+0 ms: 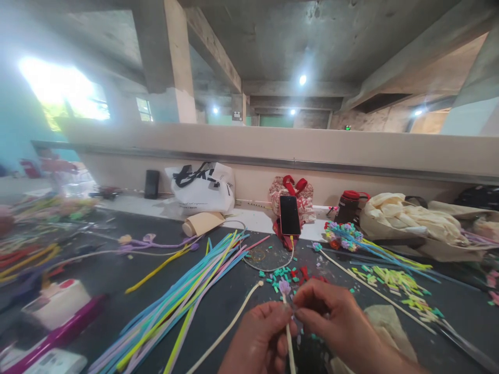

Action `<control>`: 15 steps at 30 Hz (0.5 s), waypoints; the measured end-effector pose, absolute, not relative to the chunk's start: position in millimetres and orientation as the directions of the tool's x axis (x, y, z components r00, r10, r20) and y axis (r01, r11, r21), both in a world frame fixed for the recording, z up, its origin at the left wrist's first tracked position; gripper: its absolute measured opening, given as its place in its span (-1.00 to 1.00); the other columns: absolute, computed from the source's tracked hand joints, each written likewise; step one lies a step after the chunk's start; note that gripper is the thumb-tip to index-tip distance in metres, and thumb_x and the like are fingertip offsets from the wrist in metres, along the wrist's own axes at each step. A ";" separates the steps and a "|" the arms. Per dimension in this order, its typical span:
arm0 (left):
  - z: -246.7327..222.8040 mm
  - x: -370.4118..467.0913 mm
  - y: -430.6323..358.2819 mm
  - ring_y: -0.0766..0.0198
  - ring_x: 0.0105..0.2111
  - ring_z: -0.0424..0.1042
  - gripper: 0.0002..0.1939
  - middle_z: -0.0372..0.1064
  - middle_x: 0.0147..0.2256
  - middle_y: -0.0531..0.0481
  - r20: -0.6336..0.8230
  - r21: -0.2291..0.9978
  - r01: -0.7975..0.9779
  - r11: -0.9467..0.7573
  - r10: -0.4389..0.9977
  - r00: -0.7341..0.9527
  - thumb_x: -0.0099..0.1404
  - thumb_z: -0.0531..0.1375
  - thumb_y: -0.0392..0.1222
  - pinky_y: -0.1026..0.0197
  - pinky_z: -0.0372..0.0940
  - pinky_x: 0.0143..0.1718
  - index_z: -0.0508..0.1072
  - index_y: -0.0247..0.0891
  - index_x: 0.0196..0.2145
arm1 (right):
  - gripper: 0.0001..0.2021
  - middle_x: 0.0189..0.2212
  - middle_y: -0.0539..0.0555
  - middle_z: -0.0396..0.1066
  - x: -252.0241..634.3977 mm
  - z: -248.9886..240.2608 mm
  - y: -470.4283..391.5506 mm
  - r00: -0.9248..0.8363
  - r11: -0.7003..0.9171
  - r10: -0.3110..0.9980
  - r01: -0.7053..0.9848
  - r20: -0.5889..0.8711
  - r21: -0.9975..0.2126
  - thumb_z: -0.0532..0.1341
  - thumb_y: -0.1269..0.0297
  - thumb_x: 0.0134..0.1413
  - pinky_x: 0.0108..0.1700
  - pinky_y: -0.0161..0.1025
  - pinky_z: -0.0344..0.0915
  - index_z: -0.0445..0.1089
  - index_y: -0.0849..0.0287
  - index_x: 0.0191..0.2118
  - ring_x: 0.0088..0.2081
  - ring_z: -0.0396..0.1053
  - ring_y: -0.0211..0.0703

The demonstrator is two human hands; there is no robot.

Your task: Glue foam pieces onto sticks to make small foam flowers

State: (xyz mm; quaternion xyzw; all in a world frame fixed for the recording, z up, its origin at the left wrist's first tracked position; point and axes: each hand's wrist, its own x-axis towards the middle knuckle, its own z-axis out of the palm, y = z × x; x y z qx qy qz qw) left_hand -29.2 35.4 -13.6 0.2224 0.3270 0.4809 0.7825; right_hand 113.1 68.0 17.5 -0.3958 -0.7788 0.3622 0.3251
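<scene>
My left hand pinches a cream pipe cleaner stem near its upper end. A small lilac tuft tops that stem, just above my fingers. Close beside it, the thumb and forefinger of my right hand are pressed together; whatever lies between them is too small to name. Beyond my hands lie scattered teal pieces and some red pieces. To the left, a loose cream stem with a knobbed tip rests on the black table.
A bundle of coloured pipe cleaners lies left. A phone leans on a patterned bag, its cable looping forward. A finished-looking flower bunch, yellow-green pieces and a bottle are right. A purple glue gun-like tool lies left.
</scene>
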 end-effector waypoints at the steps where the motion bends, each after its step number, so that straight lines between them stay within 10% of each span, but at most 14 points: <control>1: -13.3 -29.4 34.5 0.56 -0.85 0.00 -0.70 0.08 -0.85 0.18 -0.292 0.664 -0.611 0.431 0.902 0.318 -0.04 0.26 -0.07 0.47 -0.12 -0.80 0.33 -0.36 -0.66 | -0.95 -0.61 -0.08 0.31 112.4 18.6 67.7 -0.477 0.443 0.848 0.396 0.232 -0.805 0.16 0.43 -0.11 -0.51 -0.43 0.13 0.36 0.19 -0.47 -0.54 0.24 -0.33; 15: -4.4 -30.0 29.4 0.56 -0.85 -0.05 -0.70 0.05 -0.86 0.18 -0.294 0.736 -0.521 0.432 0.897 0.329 -0.02 0.22 -0.05 0.46 -0.13 -0.81 0.31 -0.33 -0.68 | -0.91 -0.67 -0.11 0.26 113.1 27.7 71.0 -0.595 0.126 0.803 0.198 -0.017 -0.972 0.14 0.33 -0.05 -0.66 -0.49 0.07 0.28 0.22 -0.48 -0.67 0.18 -0.42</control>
